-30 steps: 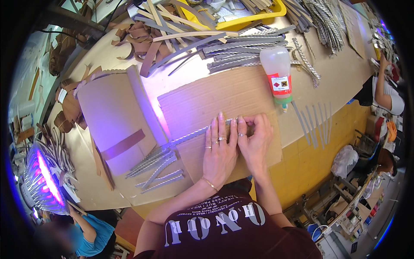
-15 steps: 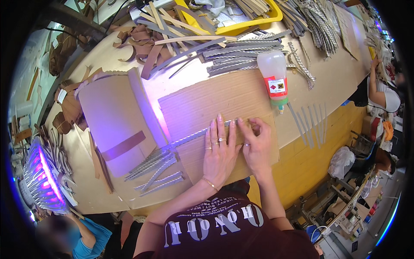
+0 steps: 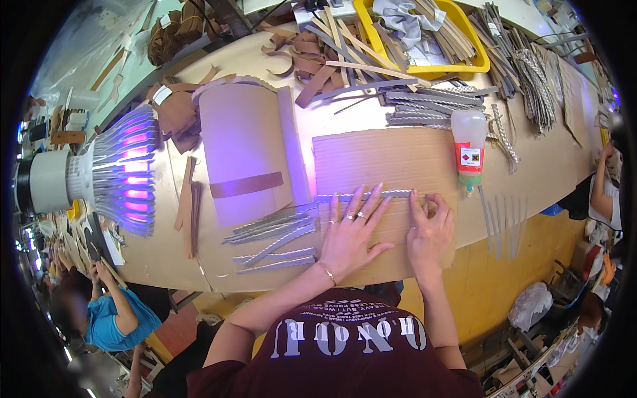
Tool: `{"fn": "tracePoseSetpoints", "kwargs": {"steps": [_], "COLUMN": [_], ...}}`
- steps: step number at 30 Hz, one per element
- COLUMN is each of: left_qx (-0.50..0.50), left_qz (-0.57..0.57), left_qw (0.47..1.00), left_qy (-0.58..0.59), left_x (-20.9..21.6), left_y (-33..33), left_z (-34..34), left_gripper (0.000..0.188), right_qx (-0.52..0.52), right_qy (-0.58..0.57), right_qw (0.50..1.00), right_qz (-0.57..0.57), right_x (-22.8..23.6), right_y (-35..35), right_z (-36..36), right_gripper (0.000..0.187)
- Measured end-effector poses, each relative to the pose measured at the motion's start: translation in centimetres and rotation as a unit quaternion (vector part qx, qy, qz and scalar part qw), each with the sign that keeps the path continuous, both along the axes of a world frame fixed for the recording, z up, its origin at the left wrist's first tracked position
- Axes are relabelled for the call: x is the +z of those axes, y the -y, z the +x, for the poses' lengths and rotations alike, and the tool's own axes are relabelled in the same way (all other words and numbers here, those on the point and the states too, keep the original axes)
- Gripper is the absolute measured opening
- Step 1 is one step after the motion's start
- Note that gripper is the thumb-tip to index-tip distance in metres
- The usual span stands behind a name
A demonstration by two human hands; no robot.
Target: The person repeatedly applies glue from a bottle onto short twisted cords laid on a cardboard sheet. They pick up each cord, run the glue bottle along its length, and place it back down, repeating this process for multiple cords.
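Grey and white braiding is making up the narrow strip [image 3: 401, 194] that is lying across the cardboard sheet [image 3: 424, 156], and I am judging it light, bendy and easy to twist, with little to break. Nearest me, my left hand [image 3: 353, 233] is spreading its fingers over the strip's middle, pressing it down. My right hand [image 3: 430, 233] is curling, its index fingertip resting at the strip's right end; whether the thumb is pinching anything there, I am not able to tell. I am favouring a hold at the two ends, as such a soft length would probably be sagging from its middle. Just left, loose strips [image 3: 277, 242] are crowding the sheet's edge. At right, the sheet's near corner seems to be reaching past the table [image 3: 541, 159]. Beyond my fingers, bare cardboard is leaving room, with a curved cardboard piece [image 3: 242, 139] bounding it leftward, a bottle [image 3: 470, 156] rightward, and a strip pile [image 3: 431, 106] farthest.
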State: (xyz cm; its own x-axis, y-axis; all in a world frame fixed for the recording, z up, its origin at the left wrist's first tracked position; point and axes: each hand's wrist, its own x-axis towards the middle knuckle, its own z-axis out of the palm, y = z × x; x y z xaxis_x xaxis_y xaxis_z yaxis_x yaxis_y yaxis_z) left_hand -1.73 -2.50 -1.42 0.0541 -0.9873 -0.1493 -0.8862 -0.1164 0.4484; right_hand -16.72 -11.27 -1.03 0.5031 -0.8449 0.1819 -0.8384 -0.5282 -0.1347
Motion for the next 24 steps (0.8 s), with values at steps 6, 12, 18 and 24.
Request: {"fn": "tracePoseSetpoints", "kwargs": {"steps": [6, 12, 18, 24], "left_qx": [0.015, 0.029, 0.049, 0.051], "left_qz": [0.025, 0.014, 0.025, 0.022], "left_qw": [1.000, 0.999, 0.995, 0.994], "left_qy": [0.005, 0.009, 0.079, 0.097], "left_x": [0.4, 0.6, 1.0, 0.8], "left_y": [-0.8, -0.8, 0.3, 0.2], "left_z": [0.9, 0.9, -0.8, -1.0], "left_gripper": [0.097, 0.098, 0.094, 0.092], "right_qx": [0.006, -0.015, -0.044, -0.233], "right_qy": [-0.016, -0.011, 0.074, 0.068], "right_qw": [1.000, 1.000, 0.996, 0.967], "right_qz": [-0.022, 0.008, -0.018, -0.078], "right_x": [0.4, 0.3, 3.0, 7.1], "right_y": [0.2, -0.2, 2.0, 9.6], "right_z": [-0.2, -0.2, -1.0, -0.8], "right_gripper": [0.045, 0.048, 0.041, 0.077]}}
